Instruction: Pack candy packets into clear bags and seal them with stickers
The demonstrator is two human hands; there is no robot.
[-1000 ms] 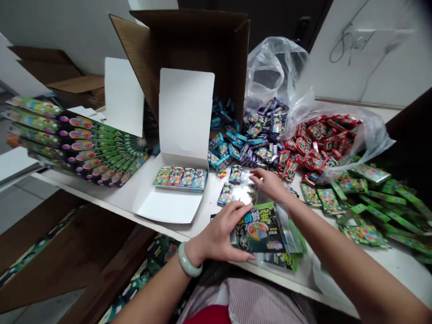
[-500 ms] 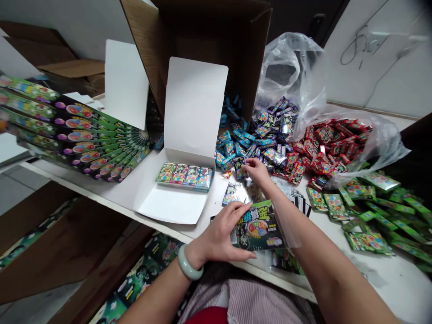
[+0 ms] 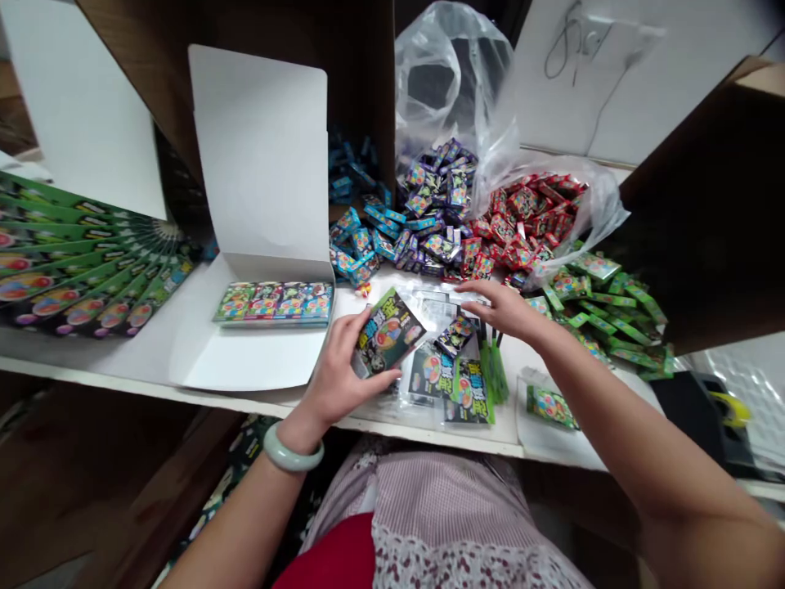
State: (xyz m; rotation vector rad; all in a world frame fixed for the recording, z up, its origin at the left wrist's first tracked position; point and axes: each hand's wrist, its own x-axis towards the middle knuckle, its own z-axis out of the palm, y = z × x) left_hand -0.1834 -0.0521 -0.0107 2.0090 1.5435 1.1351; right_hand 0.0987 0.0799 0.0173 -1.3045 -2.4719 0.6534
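My left hand, a pale bangle on its wrist, grips a black-and-green printed packet by its left side, thumb below and fingers behind. To its right is my right hand, fingers apart and nothing visible between them. Just below those fingers a small dark purple box lies tilted on clear bags with black-and-green printed cards. An open white carton stands left of my hands, holding a row of small boxes in green, red, purple and blue.
Behind my hands lie piles of small blue boxes, purple boxes, red boxes and green boxes. Clear plastic bags rise behind them. Fanned printed cartons are at left; a black tape dispenser is at right.
The view has swung right. My right hand has left the purple pile, come back over the bags, and its fingers have spread. My left hand still holds the printed packet, now tilted.
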